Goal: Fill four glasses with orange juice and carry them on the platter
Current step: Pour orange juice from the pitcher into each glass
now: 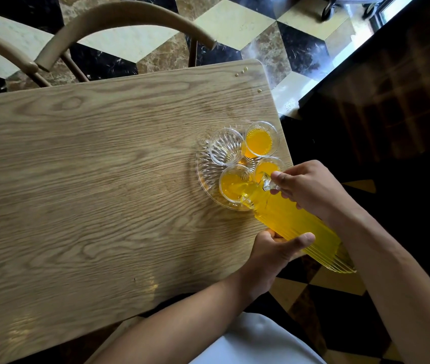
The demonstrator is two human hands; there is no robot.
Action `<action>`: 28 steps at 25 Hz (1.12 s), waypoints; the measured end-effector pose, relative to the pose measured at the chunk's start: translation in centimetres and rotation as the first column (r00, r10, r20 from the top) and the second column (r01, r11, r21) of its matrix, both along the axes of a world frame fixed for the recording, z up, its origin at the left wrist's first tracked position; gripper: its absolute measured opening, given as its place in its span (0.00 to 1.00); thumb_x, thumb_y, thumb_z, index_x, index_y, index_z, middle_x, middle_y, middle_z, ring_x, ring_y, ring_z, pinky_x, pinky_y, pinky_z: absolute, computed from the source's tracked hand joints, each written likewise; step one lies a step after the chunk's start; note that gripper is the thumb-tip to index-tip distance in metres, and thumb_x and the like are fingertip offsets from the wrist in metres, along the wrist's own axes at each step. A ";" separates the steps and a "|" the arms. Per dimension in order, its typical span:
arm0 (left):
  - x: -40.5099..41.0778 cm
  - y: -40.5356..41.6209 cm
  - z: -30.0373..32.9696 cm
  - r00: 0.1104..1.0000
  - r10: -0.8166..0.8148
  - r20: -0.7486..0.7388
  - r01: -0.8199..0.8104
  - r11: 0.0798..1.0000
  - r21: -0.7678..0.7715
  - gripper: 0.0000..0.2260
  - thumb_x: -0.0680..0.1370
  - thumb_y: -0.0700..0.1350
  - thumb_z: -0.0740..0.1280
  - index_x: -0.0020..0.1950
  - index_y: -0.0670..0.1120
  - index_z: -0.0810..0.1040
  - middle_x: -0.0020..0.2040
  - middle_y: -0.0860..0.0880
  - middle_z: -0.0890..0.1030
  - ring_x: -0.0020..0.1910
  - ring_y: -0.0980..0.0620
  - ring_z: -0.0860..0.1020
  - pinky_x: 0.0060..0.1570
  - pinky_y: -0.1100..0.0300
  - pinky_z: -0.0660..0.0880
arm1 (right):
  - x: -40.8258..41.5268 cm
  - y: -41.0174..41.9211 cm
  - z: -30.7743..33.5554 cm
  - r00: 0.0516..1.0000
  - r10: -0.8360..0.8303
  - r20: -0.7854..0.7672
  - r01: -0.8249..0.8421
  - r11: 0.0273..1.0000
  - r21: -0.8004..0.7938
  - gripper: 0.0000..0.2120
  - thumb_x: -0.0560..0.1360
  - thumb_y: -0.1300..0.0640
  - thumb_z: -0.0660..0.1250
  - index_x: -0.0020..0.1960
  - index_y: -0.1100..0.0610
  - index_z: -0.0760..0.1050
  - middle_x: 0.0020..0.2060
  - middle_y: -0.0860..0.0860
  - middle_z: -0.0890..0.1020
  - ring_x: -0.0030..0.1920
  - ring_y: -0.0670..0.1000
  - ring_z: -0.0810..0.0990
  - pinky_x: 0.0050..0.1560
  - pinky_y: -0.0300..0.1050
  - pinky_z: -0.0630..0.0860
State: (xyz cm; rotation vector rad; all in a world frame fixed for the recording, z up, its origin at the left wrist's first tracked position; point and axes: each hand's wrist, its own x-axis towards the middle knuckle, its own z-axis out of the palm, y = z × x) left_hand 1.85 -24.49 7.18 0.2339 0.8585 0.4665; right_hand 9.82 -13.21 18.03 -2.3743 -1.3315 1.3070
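A clear ribbed glass platter [204, 170] sits near the right edge of the wooden table [90, 166]. Four glasses stand on it. The far right glass [260, 140], the near right glass [266, 168] and the near left glass [231, 183] hold orange juice. The far left glass [225, 147] holds no juice. A ribbed glass jug [295, 222] full of juice is tilted, its spout over the near left glass. My left hand [274, 253] grips the jug's body from below. My right hand [311, 187] holds the jug near its neck and handle.
Two curved wooden chair backs [119, 19] stand beyond the table's far edge. A few juice drops [241, 72] lie at the table's far right corner. Dark cabinetry [392, 101] runs along the right. The floor is patterned marble.
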 end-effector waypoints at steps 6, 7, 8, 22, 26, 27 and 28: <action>0.0 0.2 0.2 1.000 0.025 0.017 -0.024 1.000 -0.015 0.13 0.77 0.39 0.77 0.60 0.45 0.81 0.53 0.44 0.86 0.53 0.50 0.86 0.49 0.62 0.83 | 0.1 0.0 0.2 1.000 -0.001 -0.008 0.001 1.000 0.006 0.18 0.82 0.49 0.66 0.47 0.62 0.86 0.30 0.47 0.79 0.32 0.45 0.76 0.34 0.40 0.69; -0.1 0.2 0.2 0.999 0.026 0.018 -0.026 1.000 -0.015 0.13 0.77 0.39 0.77 0.60 0.45 0.81 0.53 0.44 0.86 0.53 0.50 0.86 0.48 0.62 0.83 | 0.1 0.0 0.1 1.000 -0.004 -0.013 0.004 1.000 0.004 0.18 0.82 0.50 0.66 0.47 0.62 0.86 0.29 0.47 0.79 0.31 0.44 0.76 0.34 0.40 0.69; -0.1 0.2 0.3 0.999 0.026 0.022 -0.026 1.000 -0.016 0.12 0.77 0.38 0.77 0.59 0.45 0.81 0.52 0.44 0.86 0.53 0.50 0.87 0.48 0.62 0.83 | 0.1 0.0 0.1 1.000 -0.007 -0.015 0.007 1.000 0.004 0.18 0.82 0.49 0.66 0.47 0.63 0.86 0.29 0.47 0.79 0.31 0.44 0.75 0.34 0.40 0.69; 0.3 -0.5 -0.9 0.999 0.036 0.024 -0.037 0.999 0.021 0.24 0.66 0.51 0.82 0.54 0.44 0.77 0.44 0.44 0.77 0.52 0.46 0.77 0.56 0.55 0.85 | 0.1 -0.1 -0.3 1.000 -0.025 -0.012 0.025 1.000 0.008 0.18 0.81 0.48 0.67 0.45 0.60 0.87 0.27 0.47 0.79 0.30 0.45 0.76 0.35 0.41 0.70; 0.3 -0.5 -1.2 0.999 0.032 0.016 -0.032 0.999 -0.008 0.28 0.66 0.51 0.82 0.59 0.42 0.77 0.51 0.41 0.78 0.54 0.45 0.80 0.50 0.61 0.83 | 0.1 -0.1 -0.3 1.000 -0.024 -0.016 0.025 1.000 0.006 0.18 0.81 0.48 0.67 0.45 0.60 0.86 0.28 0.48 0.79 0.31 0.46 0.75 0.35 0.41 0.70; 0.4 -0.6 -1.4 1.000 0.026 0.014 -0.026 1.000 -0.013 0.29 0.66 0.52 0.83 0.59 0.41 0.76 0.51 0.41 0.78 0.55 0.45 0.79 0.50 0.61 0.83 | 0.1 -0.2 -0.3 1.000 -0.022 -0.017 0.022 1.000 0.006 0.18 0.81 0.48 0.67 0.45 0.60 0.86 0.29 0.49 0.79 0.31 0.46 0.76 0.35 0.41 0.70; 0.4 -0.6 -1.4 1.000 0.022 0.015 -0.021 1.000 -0.015 0.30 0.66 0.52 0.83 0.60 0.41 0.75 0.51 0.41 0.77 0.55 0.44 0.79 0.50 0.61 0.84 | 0.1 -0.2 -0.3 1.000 -0.022 -0.018 0.022 1.000 0.007 0.18 0.81 0.48 0.67 0.45 0.60 0.86 0.29 0.49 0.79 0.31 0.46 0.75 0.35 0.41 0.70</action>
